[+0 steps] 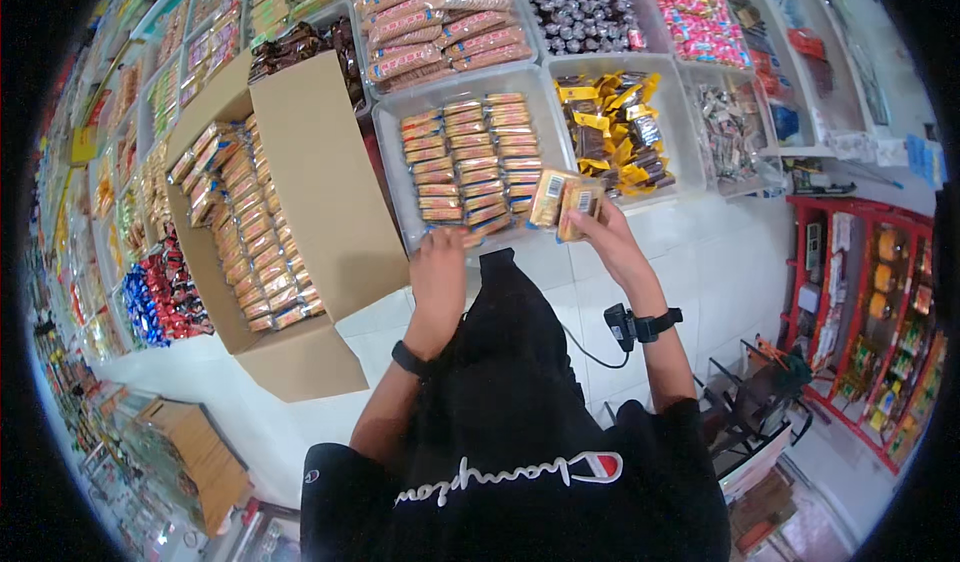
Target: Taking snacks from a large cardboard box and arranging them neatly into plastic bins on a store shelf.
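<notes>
Two wrapped biscuit packets (564, 206) with printed codes are in my right hand (611, 236), at the near right corner of a translucent plastic bin (551, 112). Inside that bin, similar packets (474, 161) stand on edge in three rows. My left hand (439, 266) is at the bin's near left corner, its fingertips by the nearest packets; whether it grips one is hidden. On the left, an open cardboard box (319, 179) holds more of these packets (262, 254) in rows, with several lying loose at its far end.
Chocolate bars in yellow wrappers (615, 131) fill the bin to the right. Beyond are bins of long biscuit packs (442, 22), dark foil sweets (577, 7) and pink sweets (697, 11). A red shelf rack (862, 322) and a folding chair (757, 397) stand at right.
</notes>
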Available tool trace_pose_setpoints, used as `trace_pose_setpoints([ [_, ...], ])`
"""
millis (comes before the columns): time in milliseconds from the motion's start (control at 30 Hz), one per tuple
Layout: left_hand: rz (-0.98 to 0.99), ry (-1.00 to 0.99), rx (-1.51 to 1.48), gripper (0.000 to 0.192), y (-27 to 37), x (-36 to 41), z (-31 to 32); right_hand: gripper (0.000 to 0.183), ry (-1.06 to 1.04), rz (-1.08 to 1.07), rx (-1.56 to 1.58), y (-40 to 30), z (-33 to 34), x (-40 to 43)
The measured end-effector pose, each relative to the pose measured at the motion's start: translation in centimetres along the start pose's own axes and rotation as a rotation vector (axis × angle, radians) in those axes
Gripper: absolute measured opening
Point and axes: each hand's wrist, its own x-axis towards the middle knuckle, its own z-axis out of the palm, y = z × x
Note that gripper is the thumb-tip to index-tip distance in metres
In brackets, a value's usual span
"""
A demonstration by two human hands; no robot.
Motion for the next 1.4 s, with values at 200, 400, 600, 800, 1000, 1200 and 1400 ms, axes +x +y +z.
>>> trace_pose_setpoints([
  [200, 0.04, -0.039, -0.011, 0.011, -2.2, 1.9, 5.1, 0.052, -0.172, -0.028, -0.149, -0.9, -0.2, 2.9],
  [400, 0.093, -0.26, -0.059, 0.017, -3.0, 5.6, 6.3, 0.053, -0.195, -0.032, -0.138, -0.5, -1.1, 3.8],
  [600, 0.003, -0.324, 0.056, 0.013, -4.0, 6.8, 7.3, 0.052, -0.171, -0.031, -0.109, -0.5, -2.2, 3.5],
  [800, -0.103, -0.235, 0.179, 0.015, -3.1, 5.3, 7.6, 0.051, -0.109, -0.051, -0.083, 0.1, -3.1, 3.8],
  [1000, 0.243, -0.18, -0.051, 0.021, -4.8, 5.1, 7.4, 0.048, -0.112, -0.034, -0.103, 0.3, -3.4, 3.9],
  [1200, 0.237, -0.233, 0.01, 0.026, -3.5, 5.9, 8.1, 0.046, -0.109, -0.067, -0.11, 0.2, -2.7, 4.0],
  [1400, 0.125, -0.161, 0.289, 0.028, -4.4, 4.8, 11.5, 0.051, -0.112, -0.076, -0.074, 0.6, -3.0, 4.4],
])
